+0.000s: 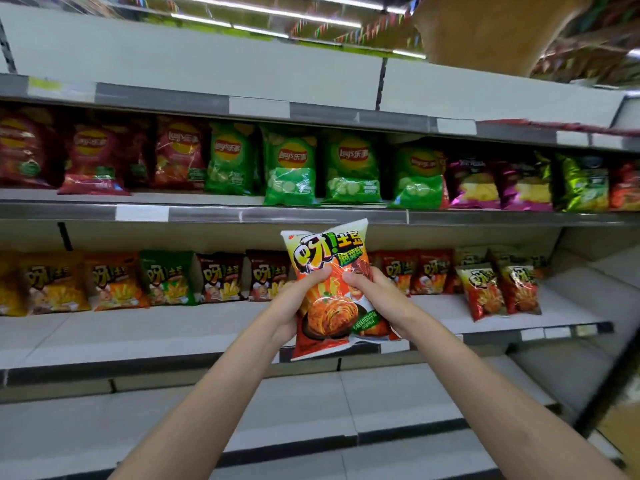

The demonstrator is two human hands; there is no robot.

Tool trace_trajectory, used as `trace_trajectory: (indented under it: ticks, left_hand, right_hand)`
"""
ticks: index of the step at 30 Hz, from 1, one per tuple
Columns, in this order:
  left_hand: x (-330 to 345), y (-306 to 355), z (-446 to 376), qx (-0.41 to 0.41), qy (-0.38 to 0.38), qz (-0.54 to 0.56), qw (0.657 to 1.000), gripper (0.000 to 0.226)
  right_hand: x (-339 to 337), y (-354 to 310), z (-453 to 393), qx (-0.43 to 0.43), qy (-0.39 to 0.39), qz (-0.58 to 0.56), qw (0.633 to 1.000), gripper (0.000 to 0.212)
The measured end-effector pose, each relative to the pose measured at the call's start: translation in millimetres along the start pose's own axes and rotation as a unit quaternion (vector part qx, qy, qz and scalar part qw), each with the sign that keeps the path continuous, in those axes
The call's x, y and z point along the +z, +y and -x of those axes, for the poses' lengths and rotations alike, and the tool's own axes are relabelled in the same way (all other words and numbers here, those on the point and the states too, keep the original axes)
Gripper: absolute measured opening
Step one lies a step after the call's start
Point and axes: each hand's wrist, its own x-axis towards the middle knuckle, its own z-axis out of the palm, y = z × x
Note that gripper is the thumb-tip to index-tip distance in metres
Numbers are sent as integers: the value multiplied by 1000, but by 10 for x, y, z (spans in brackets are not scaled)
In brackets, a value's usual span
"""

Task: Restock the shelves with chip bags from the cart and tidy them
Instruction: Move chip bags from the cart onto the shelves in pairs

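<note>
Both hands, left (pixel 294 303) and right (pixel 375 296), grip an orange chip bag (pixel 329 289) upright between them.

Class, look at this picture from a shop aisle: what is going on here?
A person is restocking shelves. Both hands, the left hand and the right hand, grip one orange-red chip bag in front of the middle shelf. That shelf holds a row of similar small bags at the back, with a gap behind the held bag. The shelf above holds red, green and purple bags. The bag is not yet on the shelf.
</note>
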Motion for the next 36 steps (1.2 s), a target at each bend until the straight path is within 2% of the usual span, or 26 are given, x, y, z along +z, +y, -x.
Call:
trace_trajectory:
  ticks: [1, 3, 5, 8, 12, 14, 17, 23, 27, 32, 36]
  left_hand:
    - [108, -25, -8, -9, -11, 4, 1000, 34]
    - [336, -79, -50, -19, -30, 17, 999, 26]
    - [606, -151, -109, -25, -45, 24, 998, 34]
    - [1062, -304, -247, -36, -65, 28, 997, 49]
    - [1753, -520, -440, -49, -91, 39, 994, 35]
    - [2100, -607, -547, -50, -101, 39, 993, 40]
    - [2593, -761, -730, -47, -110, 31, 992, 53]
    - [3398, -1181, -943, -81, -117, 28, 989, 59]
    - [3804, -1322, -1159, -101, -128, 0, 987, 64]
    - [4336, -1456, -1515, -113, -154, -19, 981, 58]
    - [4796, -1663, -1872, -114, -185, -13, 976, 56]
  right_hand:
    - [-104, 32, 32, 0, 8, -2, 1000, 30]
    - [-337, 114, 94, 3, 26, -8, 1000, 28]
    - [-600, 217, 161, 16, 40, -7, 999, 44]
    - [-1049, 388, 268, 22, 52, -37, 998, 35]
    - [-1732, 571, 410, 34, 59, -47, 997, 36]
    - [-2095, 687, 462, 36, 73, -52, 995, 33]
    - [-2602, 872, 555, 49, 88, -40, 994, 57]
    - [-3415, 1238, 763, 69, 99, -50, 991, 71]
    - [-3818, 1437, 840, 87, 116, -84, 986, 44]
    - [-4335, 1597, 884, 104, 172, -102, 974, 56]
    - [-4840, 1734, 865, 129, 198, -60, 970, 41]
